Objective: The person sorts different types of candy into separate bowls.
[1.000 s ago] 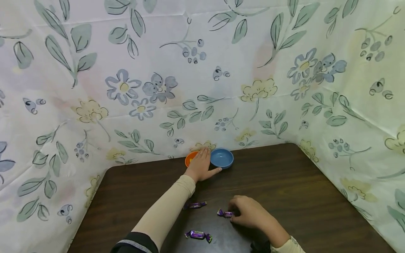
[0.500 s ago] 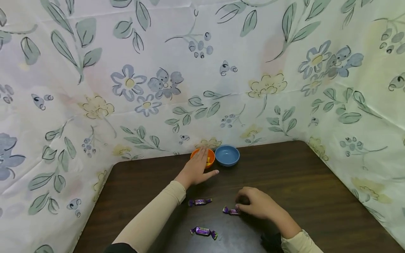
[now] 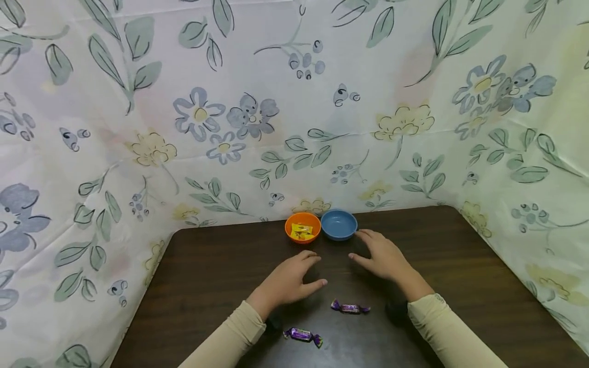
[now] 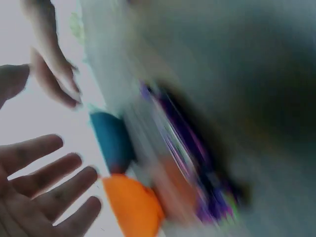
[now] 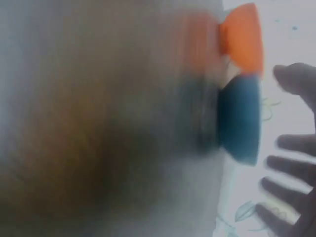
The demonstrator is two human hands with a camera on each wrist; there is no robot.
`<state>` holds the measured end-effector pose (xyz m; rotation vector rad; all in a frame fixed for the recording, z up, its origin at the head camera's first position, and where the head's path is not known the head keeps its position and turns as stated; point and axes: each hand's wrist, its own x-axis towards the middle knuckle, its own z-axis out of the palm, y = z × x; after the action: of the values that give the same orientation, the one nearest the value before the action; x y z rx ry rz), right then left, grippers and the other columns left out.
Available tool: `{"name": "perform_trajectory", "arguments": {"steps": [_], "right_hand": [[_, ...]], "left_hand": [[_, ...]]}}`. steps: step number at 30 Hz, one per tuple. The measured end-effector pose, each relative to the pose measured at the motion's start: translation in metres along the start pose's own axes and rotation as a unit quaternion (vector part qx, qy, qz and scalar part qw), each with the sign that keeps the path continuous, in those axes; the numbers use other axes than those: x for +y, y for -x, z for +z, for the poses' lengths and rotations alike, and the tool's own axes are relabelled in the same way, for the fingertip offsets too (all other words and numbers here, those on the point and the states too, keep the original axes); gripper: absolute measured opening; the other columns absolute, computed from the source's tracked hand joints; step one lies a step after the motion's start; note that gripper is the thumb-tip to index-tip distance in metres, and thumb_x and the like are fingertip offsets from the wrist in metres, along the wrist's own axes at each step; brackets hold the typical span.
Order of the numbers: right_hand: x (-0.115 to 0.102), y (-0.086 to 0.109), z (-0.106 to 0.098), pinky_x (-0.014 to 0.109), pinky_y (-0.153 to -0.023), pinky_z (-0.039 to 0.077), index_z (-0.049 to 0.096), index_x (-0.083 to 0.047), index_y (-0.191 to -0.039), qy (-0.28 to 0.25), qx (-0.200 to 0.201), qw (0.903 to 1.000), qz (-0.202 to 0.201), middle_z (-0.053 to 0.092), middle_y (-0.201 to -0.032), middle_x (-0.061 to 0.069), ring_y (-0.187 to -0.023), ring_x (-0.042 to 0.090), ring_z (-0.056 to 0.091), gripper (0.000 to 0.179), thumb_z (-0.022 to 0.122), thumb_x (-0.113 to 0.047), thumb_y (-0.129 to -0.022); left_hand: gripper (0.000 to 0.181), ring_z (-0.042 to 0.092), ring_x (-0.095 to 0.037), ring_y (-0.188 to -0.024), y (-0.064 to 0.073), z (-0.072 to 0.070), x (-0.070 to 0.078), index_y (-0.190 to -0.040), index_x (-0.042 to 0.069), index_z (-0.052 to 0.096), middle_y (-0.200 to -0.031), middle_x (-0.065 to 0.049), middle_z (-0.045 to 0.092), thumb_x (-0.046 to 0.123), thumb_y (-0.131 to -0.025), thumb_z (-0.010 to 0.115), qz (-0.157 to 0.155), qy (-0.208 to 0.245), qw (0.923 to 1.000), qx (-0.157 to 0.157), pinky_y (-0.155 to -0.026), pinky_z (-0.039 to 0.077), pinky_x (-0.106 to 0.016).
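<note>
Near the blue bowl [image 3: 339, 226], right hand [image 3: 384, 257], with left hand [image 3: 286, 280] near orange bowl [image 3: 303, 218].

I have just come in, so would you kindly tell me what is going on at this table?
A person is working with both hands over a brown table, neither visibly holding anything. The right hand reaches close to the blue bowl, which looks empty; the left hand is nearer the person than the orange bowl, which contains yellow packets. One purple candy and another lie on the table.
</note>
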<state>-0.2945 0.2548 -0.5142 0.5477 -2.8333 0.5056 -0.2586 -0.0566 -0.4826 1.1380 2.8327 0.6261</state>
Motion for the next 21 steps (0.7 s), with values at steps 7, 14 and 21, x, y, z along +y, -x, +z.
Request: {"name": "perform_trajectory", "arguments": {"steps": [7,14,21], "right_hand": [[0.016,-0.043,0.003,0.066,-0.119,0.040,0.038,-0.001,-0.163,0.025,-0.033,0.9990,-0.017,0.039,-0.167,0.024,-0.150,0.048,0.043,0.090,0.069,-0.055,-0.099],[0.024,-0.063,0.015,0.062,-0.126,0.032,0.022,0.002,-0.167,0.027,-0.066,0.9974,-0.010,0.027,-0.173,0.025,-0.158,0.046,0.031,0.105,0.061,-0.066,-0.099],[0.029,-0.075,0.025,0.061,-0.127,0.030,0.020,0.003,-0.167,0.051,-0.089,0.9947,-0.011,0.025,-0.174,0.025,-0.160,0.045,0.029,0.111,0.050,-0.078,-0.098]], "left_hand": [[0.053,0.069,-0.008,-0.109,0.013,0.009,0.045,-0.144,0.012,0.065,-0.135,0.000,0.064,0.048,-0.104,0.065,0.052,0.039,0.9973,-0.034,-0.093,0.058,-0.022],[0.048,0.066,0.001,-0.099,0.009,0.026,0.060,-0.138,0.014,0.069,-0.126,0.004,0.067,0.046,-0.102,0.070,0.063,0.003,0.9947,-0.082,-0.087,0.057,-0.018],[0.045,0.060,0.000,-0.091,0.008,0.036,0.068,-0.132,0.018,0.071,-0.113,0.007,0.065,0.046,-0.097,0.076,0.055,-0.057,0.9913,-0.105,-0.080,0.055,-0.021]]}}
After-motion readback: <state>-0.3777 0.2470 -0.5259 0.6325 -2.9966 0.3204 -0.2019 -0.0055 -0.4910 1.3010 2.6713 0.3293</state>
